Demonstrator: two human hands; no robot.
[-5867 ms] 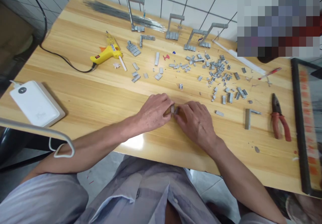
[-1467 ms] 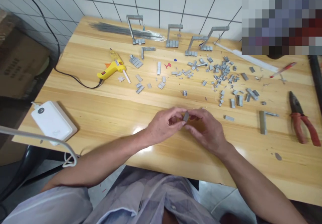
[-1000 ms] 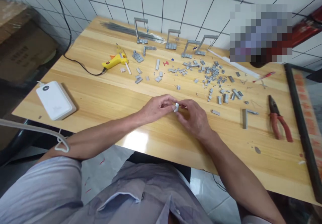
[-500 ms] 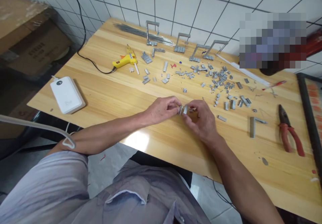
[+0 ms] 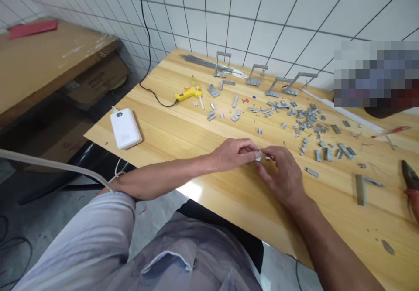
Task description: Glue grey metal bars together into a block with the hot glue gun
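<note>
Over the front middle of the table, my left hand [image 5: 233, 154] pinches a small grey piece [image 5: 258, 155] between thumb and fingertips. My right hand [image 5: 282, 169] meets it from the other side, fingers curled and closed, its thumb at the lower edge of the piece. A pale bit shows by the right fingertips; the fingers partly hide how the pieces fit together. Beyond the hands lie many loose grey staple-like blocks [image 5: 309, 118]. A single grey strip [image 5: 312, 172] rests right of my right hand.
Grey upright frames [image 5: 260, 67] stand along the tiled wall beside thin metal rods [image 5: 199, 62]. A yellow glue gun [image 5: 188, 94] with a black cord and a white power bank [image 5: 125, 128] lie left. Rightward are a grey L-shaped piece [image 5: 361, 190] and red-handled pliers [image 5: 413, 190].
The view has swung left, so the table things sit further right. My hands have come closer together, and the strip seen between them is now turned and brought up against my left fingertips.
</note>
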